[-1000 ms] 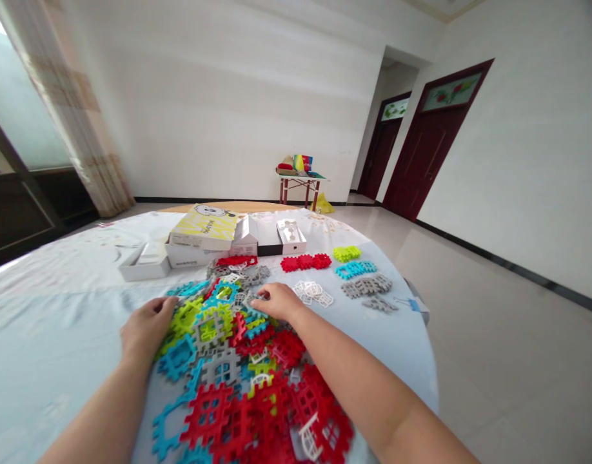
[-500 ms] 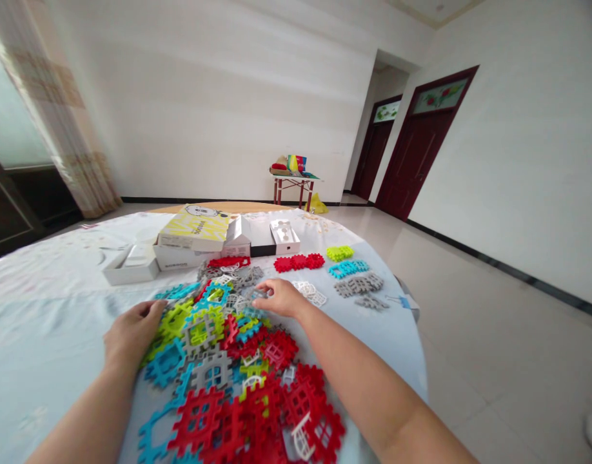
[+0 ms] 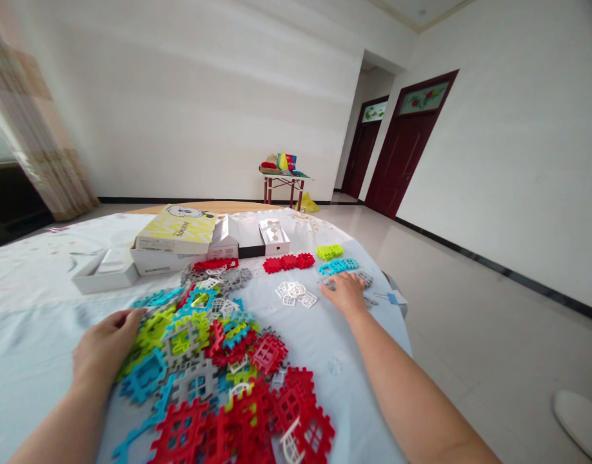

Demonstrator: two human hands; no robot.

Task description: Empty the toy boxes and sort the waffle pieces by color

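A loose heap of interlocking plastic building pieces [image 3: 197, 380] in red, blue, green, grey and white spreads over the table before me. My left hand [image 3: 107, 338] rests against the heap's left edge, fingers curled together; what they hold, if anything, is hidden. Away to the right, my right hand [image 3: 347, 293] is closed on a grey building piece [image 3: 327, 282], partly showing at its fingertips. The hand covers part of the grey row [image 3: 365, 278]. Just beyond it lie a blue row [image 3: 339, 266] and a green row [image 3: 330, 252]. White lattice pieces [image 3: 296, 294] lie left of this hand.
A red row [image 3: 289, 261] lies farther back. Behind the heap stand a yellow and white box [image 3: 176, 232], an open white tray [image 3: 105, 278] and a small white box [image 3: 274, 237]. The round table's cloth-covered edge [image 3: 406, 335] curves past my right forearm.
My right hand has moved from the heap to the grey row on the right, carrying a grey building piece. My left hand stays at the heap's left edge. The view has turned slightly right.
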